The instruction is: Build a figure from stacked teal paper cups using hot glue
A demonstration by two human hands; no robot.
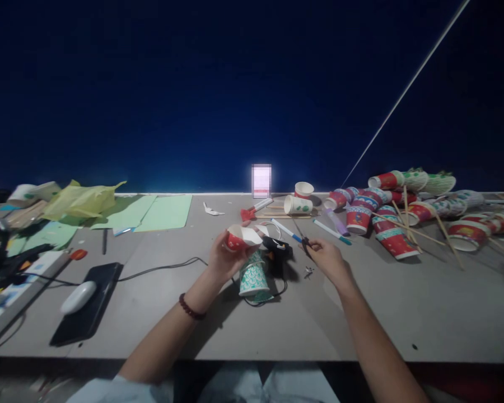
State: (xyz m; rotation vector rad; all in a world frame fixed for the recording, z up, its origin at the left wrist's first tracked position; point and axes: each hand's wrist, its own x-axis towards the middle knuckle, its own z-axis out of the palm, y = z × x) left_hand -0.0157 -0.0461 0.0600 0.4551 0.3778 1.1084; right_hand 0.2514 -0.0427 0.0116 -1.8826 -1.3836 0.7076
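Observation:
My left hand is wrapped around a red paper cup, tilted so that its white inside and a cut, flared piece of its wall show. My right hand grips a pair of dark scissors, the tip pointing away from me. Beneath the red cup, a green-and-white paper cup stands upside down on the table. Just right of it lies a black object with a cable, its kind partly hidden. Small scraps lie near my right hand.
Stacked paper cups and wooden sticks cover the right back. Two loose cups and markers lie ahead. On the left are green paper sheets, a phone, a white mouse and a power strip.

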